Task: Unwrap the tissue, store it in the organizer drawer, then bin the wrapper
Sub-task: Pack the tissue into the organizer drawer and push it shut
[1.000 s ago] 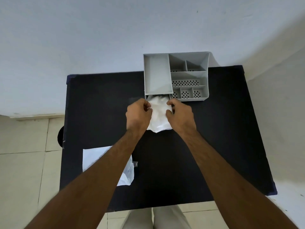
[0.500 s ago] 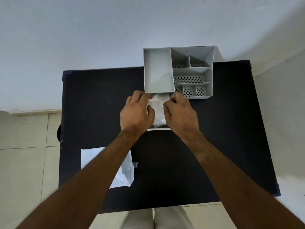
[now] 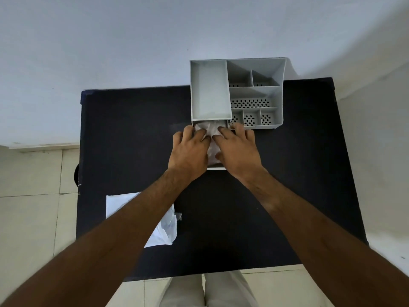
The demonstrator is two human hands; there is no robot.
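Observation:
A grey organizer point(image 3: 277, 94) stands at the back of the black table point(image 3: 132, 140). Its drawer point(image 3: 215, 167) is pulled out toward me from under the left compartment. The white tissue point(image 3: 210, 129) lies crumpled inside the drawer. My left hand point(image 3: 189, 151) and my right hand point(image 3: 238, 149) rest flat on the tissue with fingers spread, pressing it down. They hide most of the drawer. The clear white wrapper point(image 3: 168, 227) lies on the table's front left, partly under my left forearm.
A white wall rises behind the table. Tiled floor shows on the left and in front. My legs stand at the table's front edge. A dark round object point(image 3: 76, 178) peeks out at the table's left edge.
The tissue went from being held above the drawer to lying inside it. Both hands opened out and now lie flat on top of it.

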